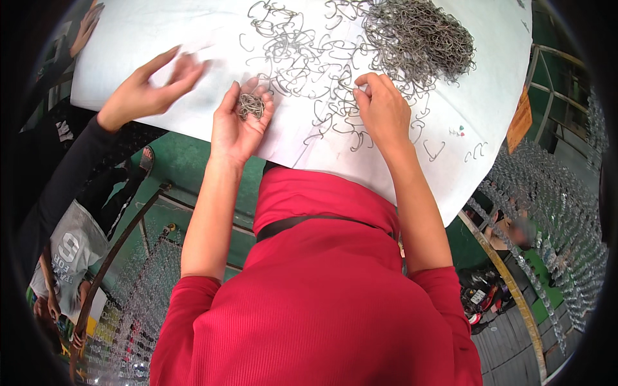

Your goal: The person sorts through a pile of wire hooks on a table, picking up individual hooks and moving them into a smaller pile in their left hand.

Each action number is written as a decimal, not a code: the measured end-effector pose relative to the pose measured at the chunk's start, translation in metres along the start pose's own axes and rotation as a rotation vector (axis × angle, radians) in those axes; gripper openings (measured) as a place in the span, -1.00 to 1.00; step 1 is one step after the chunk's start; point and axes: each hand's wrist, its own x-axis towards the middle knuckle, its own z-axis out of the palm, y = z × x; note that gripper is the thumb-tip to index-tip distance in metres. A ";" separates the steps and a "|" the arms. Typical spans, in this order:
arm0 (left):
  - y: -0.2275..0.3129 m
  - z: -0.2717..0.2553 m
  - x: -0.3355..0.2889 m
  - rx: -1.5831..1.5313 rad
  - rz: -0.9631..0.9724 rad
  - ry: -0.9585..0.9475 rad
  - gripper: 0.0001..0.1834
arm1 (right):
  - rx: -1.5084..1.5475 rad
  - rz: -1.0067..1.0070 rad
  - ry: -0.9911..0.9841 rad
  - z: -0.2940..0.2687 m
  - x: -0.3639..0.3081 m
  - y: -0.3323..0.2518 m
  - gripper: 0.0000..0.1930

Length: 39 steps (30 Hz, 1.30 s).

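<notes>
My left hand (235, 136) is turned palm up at the table's near edge, its fingers cupped round a small bunch of bent wire hooks (252, 107). To the right, my right hand (386, 110) is over the loose hooks, fingers curled, with thumb and forefinger drawn together at their tips. Hook wire lies right by those fingertips; whether one is pinched between them I cannot make out. Grey metal hooks (291, 55) are scattered across the white tabletop (187, 26) in front of both hands.
A dense heap of hooks (421, 42) sits at the far right. Another person's hand (145, 90), blurred, reaches over the table from the left; a further hand (87, 29) rests at the far left corner. Clear chain-like strands (547, 193) hang at right. Metal rails (129, 238) stand below left.
</notes>
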 end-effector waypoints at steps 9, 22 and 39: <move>-0.004 0.007 0.001 0.021 -0.027 0.026 -0.72 | -0.138 -0.148 -0.047 0.008 0.009 -0.001 -0.90; -0.050 0.046 0.006 0.243 -0.157 0.000 -0.58 | 1.324 0.471 -0.604 -0.044 0.011 0.010 -0.89; -0.025 0.030 -0.001 0.014 -0.093 0.020 -0.63 | 0.045 0.087 -0.046 -0.019 0.031 -0.005 -0.56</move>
